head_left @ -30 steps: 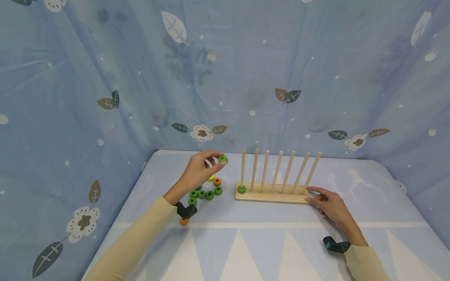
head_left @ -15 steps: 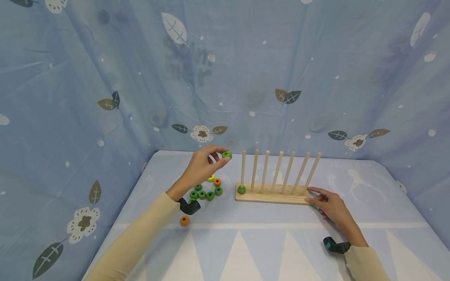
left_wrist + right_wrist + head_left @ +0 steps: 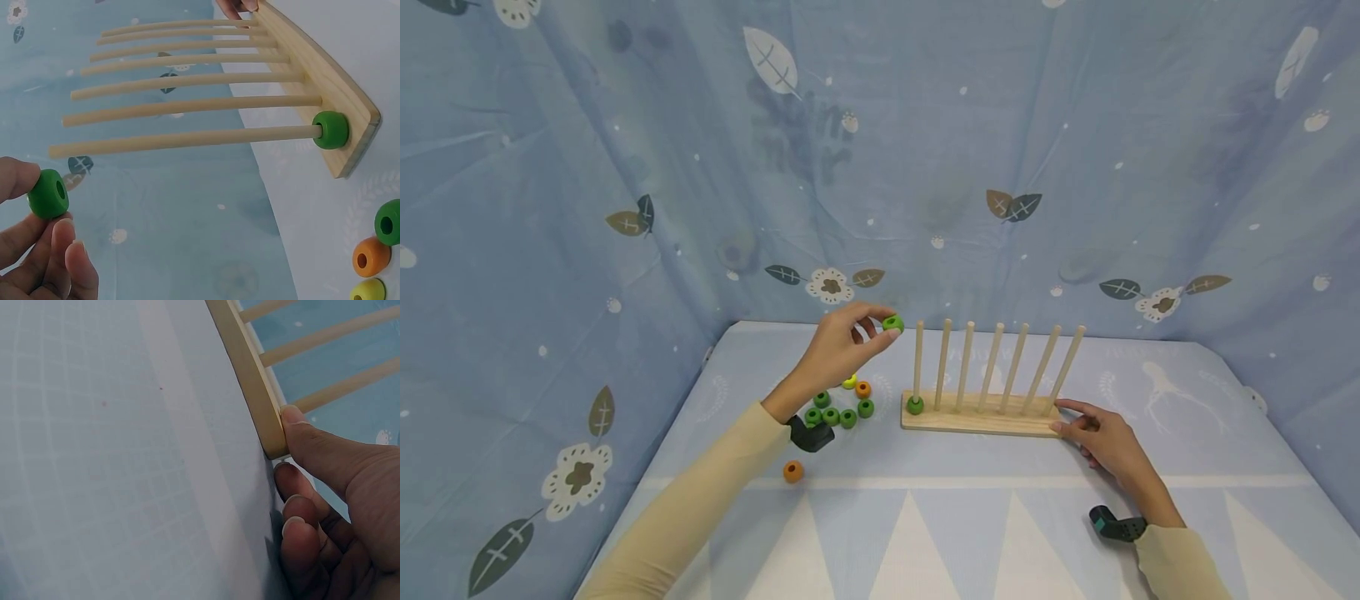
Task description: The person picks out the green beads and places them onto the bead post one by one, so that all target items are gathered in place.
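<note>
My left hand (image 3: 841, 348) pinches a green bead (image 3: 892, 323) between thumb and fingers. In the head view it is just left of the top of the leftmost peg (image 3: 918, 358); the left wrist view shows the bead's hole (image 3: 60, 189) and a gap between bead and peg tip. A wooden peg stand (image 3: 985, 423) with several upright pegs rests on the table. Around the foot of its leftmost peg sits another green bead (image 3: 331, 130). With thumb and fingers, my right hand (image 3: 1103, 440) grips the right end of the stand's base (image 3: 273, 440).
Several loose green beads (image 3: 848, 418) lie left of the stand, partly behind the left wrist. Near them are an orange bead (image 3: 863, 389) and a yellow bead (image 3: 850, 382). Another orange bead (image 3: 793, 472) lies closer to me. A patterned blue cloth (image 3: 925, 167) rises behind the table.
My left hand has moved up and to the right with the green bead, closer to the leftmost peg's top. My right hand and the stand have stayed put.
</note>
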Available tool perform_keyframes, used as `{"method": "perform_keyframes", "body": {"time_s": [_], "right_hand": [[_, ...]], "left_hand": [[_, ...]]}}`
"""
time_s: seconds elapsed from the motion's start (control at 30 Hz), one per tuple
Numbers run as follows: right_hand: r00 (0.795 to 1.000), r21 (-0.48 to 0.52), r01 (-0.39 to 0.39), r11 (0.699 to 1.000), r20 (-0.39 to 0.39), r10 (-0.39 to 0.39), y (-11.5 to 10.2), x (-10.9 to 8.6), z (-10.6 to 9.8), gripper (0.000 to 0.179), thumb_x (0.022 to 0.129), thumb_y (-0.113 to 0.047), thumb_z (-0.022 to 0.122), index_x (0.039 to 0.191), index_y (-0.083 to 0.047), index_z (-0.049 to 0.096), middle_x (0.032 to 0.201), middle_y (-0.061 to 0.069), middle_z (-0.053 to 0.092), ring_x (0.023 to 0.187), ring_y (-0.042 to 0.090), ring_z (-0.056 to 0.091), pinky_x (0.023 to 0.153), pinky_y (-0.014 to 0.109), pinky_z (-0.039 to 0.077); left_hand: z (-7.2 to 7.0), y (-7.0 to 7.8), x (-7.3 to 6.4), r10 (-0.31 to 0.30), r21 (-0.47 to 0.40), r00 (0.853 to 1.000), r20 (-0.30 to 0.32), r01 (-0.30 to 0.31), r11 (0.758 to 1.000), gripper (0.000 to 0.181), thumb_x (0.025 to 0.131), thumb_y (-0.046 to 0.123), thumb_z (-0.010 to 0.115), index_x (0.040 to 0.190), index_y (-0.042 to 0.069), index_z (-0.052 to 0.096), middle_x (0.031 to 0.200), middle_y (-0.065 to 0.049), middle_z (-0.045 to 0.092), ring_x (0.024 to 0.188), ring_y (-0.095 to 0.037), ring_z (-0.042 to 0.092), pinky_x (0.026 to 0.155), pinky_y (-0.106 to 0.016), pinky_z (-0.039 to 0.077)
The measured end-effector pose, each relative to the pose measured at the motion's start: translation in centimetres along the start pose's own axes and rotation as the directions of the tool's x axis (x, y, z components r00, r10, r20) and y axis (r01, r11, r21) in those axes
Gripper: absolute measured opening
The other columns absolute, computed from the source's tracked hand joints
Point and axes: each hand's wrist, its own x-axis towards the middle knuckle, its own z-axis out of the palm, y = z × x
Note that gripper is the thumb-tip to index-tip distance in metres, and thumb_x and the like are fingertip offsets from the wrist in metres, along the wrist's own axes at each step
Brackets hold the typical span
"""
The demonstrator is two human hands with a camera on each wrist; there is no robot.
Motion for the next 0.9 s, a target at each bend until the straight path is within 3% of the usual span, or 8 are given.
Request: {"method": "perform_keyframes", "body": {"time_s": [0.9], "right_hand": [[1.0,-0.008,0.002,1.0,0.0,-0.002,-0.3,-0.1,0.0,0.062,0.097,-0.042,0.073,0.147,-0.01,0.056,0.082,0.007,0.056,0.06,0.017,0.051,0.051,0.031,0.047]], "left_hand": [[0.7,1.4,1.3,0.059,-0.035,0.998,-0.01,-0.059,0.998,0.032,0.099,0.026,0.073,0.126,0.011,0.071,0.115,0.002,0.068,0.085,-0.01,0.06,0.072,-0.032,0.053]]}}
